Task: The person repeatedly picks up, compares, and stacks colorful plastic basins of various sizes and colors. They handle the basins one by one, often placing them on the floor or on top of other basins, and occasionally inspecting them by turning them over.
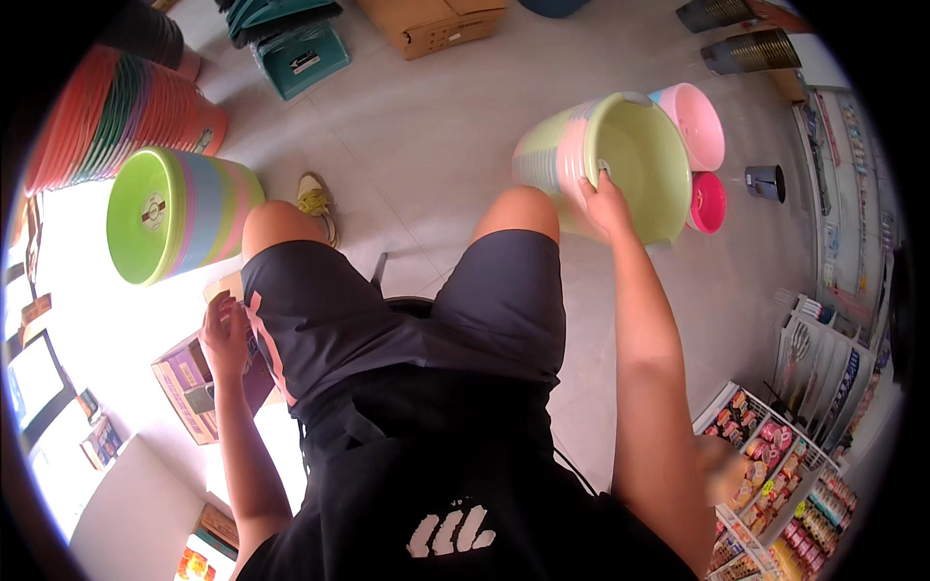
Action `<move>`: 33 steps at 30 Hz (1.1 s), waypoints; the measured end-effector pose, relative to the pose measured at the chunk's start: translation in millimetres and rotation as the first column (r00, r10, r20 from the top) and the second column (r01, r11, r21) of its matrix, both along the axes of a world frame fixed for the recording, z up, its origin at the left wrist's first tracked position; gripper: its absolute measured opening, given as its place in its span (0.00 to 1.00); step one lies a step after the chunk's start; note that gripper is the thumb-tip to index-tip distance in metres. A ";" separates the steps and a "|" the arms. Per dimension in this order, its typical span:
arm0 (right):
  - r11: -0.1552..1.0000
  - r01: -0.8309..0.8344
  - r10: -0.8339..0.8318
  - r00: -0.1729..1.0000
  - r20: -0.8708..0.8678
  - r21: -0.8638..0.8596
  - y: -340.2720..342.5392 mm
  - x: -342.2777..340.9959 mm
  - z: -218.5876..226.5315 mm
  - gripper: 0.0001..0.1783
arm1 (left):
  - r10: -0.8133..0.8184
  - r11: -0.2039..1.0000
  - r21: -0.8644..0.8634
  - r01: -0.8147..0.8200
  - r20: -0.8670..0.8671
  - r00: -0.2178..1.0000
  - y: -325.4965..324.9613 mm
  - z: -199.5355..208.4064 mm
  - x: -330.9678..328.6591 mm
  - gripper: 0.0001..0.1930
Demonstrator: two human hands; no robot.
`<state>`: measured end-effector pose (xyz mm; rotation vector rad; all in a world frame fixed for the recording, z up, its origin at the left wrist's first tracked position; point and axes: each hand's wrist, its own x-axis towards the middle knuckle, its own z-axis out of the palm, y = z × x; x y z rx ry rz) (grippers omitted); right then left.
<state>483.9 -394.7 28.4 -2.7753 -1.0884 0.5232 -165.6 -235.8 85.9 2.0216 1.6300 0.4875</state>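
Note:
My right hand [607,207] is closed on the near rim of a pale green tub [644,155], thumb at a small label. The tub lies on its side with its mouth to the right; banded pink, grey and green rims behind it look like nested tubs. My left hand [224,336] is loosely curled beside my left thigh, with nothing visible in it. A pink strip [268,344] runs down the shorts next to it. Left of my left knee, a second stack of tubs [215,208] in green, pink and blue lies sideways.
Beyond the right tub sit a pink bucket [699,126], a smaller dark pink one [708,203] and a black cup-shaped container [765,182]. Red and green stacked baskets [145,116], a teal dustpan [305,60] and a cardboard box [436,27] stand farther off. Goods fill a rack [775,465] at lower right.

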 end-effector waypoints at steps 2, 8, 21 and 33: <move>0.999 -0.005 0.005 1.000 0.021 0.036 0.4 3.1 -1.7 0.32 | 0.006 1.000 -0.003 -0.006 0.007 1.000 -1.5 -2.3 -1.4 0.13; 0.999 0.012 -0.011 1.000 -0.027 0.041 -12.5 4.4 6.9 0.31 | -0.026 0.999 0.019 0.025 0.022 0.999 4.3 5.5 1.5 0.13; 0.991 0.124 -0.117 0.987 0.107 -0.060 -7.4 -23.5 17.5 0.35 | 0.041 0.997 0.056 -0.044 0.050 0.998 -5.0 7.0 25.0 0.10; 0.997 0.076 -0.075 0.955 0.286 0.007 -13.3 -56.4 -14.1 0.50 | 0.050 0.990 0.131 -0.057 0.052 0.997 9.6 15.1 32.0 0.09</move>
